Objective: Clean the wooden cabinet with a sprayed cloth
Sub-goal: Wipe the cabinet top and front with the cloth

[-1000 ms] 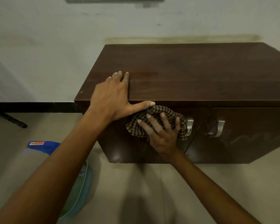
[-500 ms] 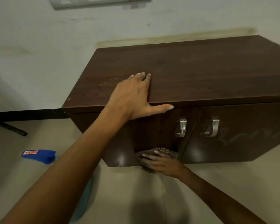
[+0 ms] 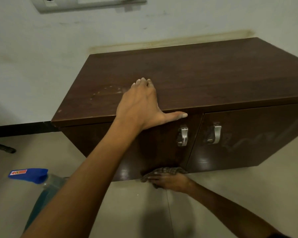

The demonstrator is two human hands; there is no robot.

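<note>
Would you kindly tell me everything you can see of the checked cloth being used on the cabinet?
The checked cloth is a brown-and-dark woven rag, bunched up rather than spread flat. It sits at the bottom edge of the left door of the wooden cabinet, close to the floor. The right hand lies flat over it, pressing it to the door, so only its upper edge and left end show. Nothing else touches it.

view: single head cam, wide-angle
position: above and in front of the cabinet (image 3: 187,79), close
facing: forward and down, tilted; cabinet top, doors, floor (image 3: 213,194) in frame
overlap: none, one view only
</note>
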